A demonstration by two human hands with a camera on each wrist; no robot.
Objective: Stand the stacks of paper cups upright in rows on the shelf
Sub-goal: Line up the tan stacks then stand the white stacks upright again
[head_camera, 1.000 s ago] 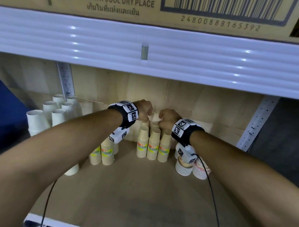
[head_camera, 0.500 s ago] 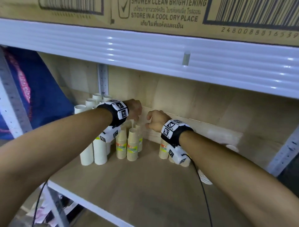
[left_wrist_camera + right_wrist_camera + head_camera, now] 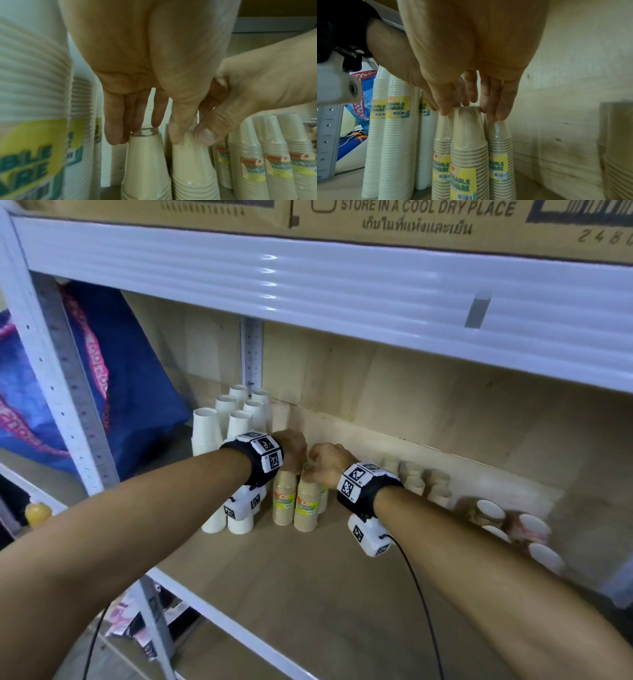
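Tan paper cup stacks (image 3: pixel 306 505) with yellow labels stand upright mid-shelf, right beside the white cup stacks (image 3: pixel 236 419). My left hand (image 3: pixel 293 450) reaches down with straight fingers (image 3: pixel 116 132) touching the tops of two tan stacks (image 3: pixel 145 155). My right hand (image 3: pixel 329 463) is close beside it and pinches the top of the neighbouring tan stack (image 3: pixel 190 155) with its thumb. In the right wrist view the right hand (image 3: pixel 469 112) sits over three tan stacks (image 3: pixel 467 135). The fingertips are hidden in the head view.
More tan stacks (image 3: pixel 421 481) stand at the back wall to the right. Several stacks (image 3: pixel 513 525) lie on their sides at far right. The upper shelf beam (image 3: pixel 308 278) hangs low overhead. A blue bag (image 3: pixel 120 371) is beyond the left post (image 3: pixel 51 354).
The view has swung left. Both hands have stayed on the tops of the tan stacks, which now stand closer to the white stacks.
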